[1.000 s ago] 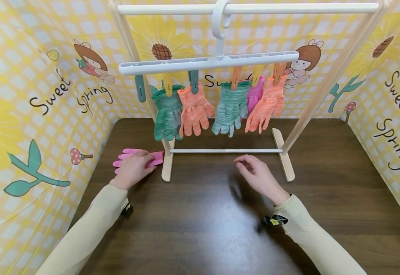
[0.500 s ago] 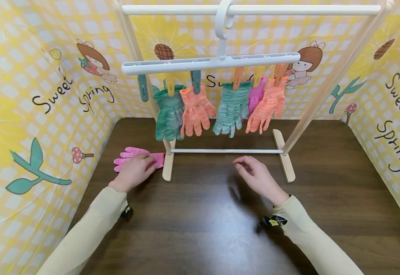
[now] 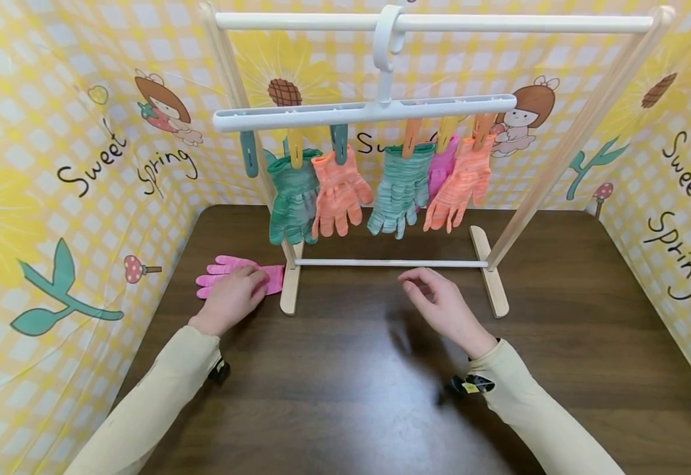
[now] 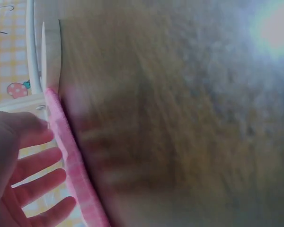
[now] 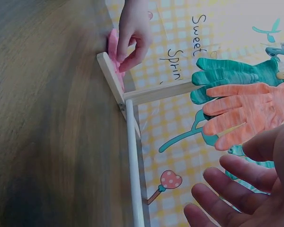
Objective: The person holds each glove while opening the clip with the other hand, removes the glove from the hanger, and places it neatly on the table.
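Observation:
A pink knit glove (image 3: pixel 273 280) lies flat on the table by the rack's left foot, its fingers pointing left. My left hand (image 3: pixel 235 297) is over the middle of it, covering part of the palm. In the left wrist view its fingers are spread and loosely bent, fingertips right at the edge of the glove (image 4: pixel 75 165). My right hand (image 3: pixel 440 303) hovers above the table before the rack's lower bar, fingers relaxed, holding nothing. Green gloves (image 3: pixel 401 188), orange gloves (image 3: pixel 341 194) and another pink glove (image 3: pixel 442 168), partly hidden, hang from clothespins on a white hanger (image 3: pixel 304 117).
A wooden rack with a white top bar (image 3: pixel 500 24) carries the hanger. Its wooden feet (image 3: pixel 489 274) and thin lower bar (image 3: pixel 393 263) stand on the dark table (image 3: pixel 345 409). One teal clothespin (image 3: pixel 249 155) at the hanger's left end grips nothing. Patterned cloth surrounds the table.
The left hand has shifted slightly on the pink glove, from nearer its cuff back toward the palm. The right hand has moved a little left. The hanging gloves look unchanged.

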`<state>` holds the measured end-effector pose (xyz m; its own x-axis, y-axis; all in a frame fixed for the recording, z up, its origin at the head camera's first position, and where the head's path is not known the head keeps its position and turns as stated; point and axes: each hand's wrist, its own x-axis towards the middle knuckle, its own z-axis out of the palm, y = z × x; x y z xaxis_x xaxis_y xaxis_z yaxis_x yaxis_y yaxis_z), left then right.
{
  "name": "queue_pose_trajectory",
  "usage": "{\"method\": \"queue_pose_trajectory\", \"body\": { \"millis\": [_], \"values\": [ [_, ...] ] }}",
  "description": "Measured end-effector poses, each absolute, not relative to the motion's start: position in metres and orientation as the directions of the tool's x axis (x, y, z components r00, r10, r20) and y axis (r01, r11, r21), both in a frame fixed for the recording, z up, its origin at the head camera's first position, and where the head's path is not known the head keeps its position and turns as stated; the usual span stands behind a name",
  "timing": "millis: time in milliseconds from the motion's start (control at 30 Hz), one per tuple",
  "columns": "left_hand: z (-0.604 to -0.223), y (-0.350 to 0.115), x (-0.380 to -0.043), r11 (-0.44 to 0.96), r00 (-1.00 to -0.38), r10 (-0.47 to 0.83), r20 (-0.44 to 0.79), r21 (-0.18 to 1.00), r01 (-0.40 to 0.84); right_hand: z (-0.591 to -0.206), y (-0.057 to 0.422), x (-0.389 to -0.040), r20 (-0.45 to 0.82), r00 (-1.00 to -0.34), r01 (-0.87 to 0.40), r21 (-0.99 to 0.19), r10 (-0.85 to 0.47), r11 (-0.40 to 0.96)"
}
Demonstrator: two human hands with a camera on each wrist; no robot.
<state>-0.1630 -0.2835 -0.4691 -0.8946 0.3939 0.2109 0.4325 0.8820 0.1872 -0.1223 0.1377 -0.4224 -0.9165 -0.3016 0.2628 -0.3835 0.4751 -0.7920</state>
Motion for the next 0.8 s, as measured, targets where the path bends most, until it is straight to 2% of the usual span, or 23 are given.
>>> {"method": "queue_pose_trajectory", "body": {
  "millis": [200,533,800],
  "values": [
    [-0.459,-0.276,-0.163,0.875,-0.886,0.326,0.329,0.248,0.415,-0.413,0.137,-0.122,0.279,-0.908,-0.402,-0.788,-0.312,0.467],
    [-0.431,-0.254,-0.160,0.822,-0.744,0.214,0.633,0.294,0.487,-0.399,0.132,-0.125,0.308,-0.894,-0.435,-0.774,-0.326,0.460],
    [-0.410,-0.237,-0.158,0.729,-0.725,0.078,0.684,0.457,0.509,-0.385,0.130,-0.125,0.347,-0.874,-0.476,-0.751,-0.339,0.458]
  ]
}}
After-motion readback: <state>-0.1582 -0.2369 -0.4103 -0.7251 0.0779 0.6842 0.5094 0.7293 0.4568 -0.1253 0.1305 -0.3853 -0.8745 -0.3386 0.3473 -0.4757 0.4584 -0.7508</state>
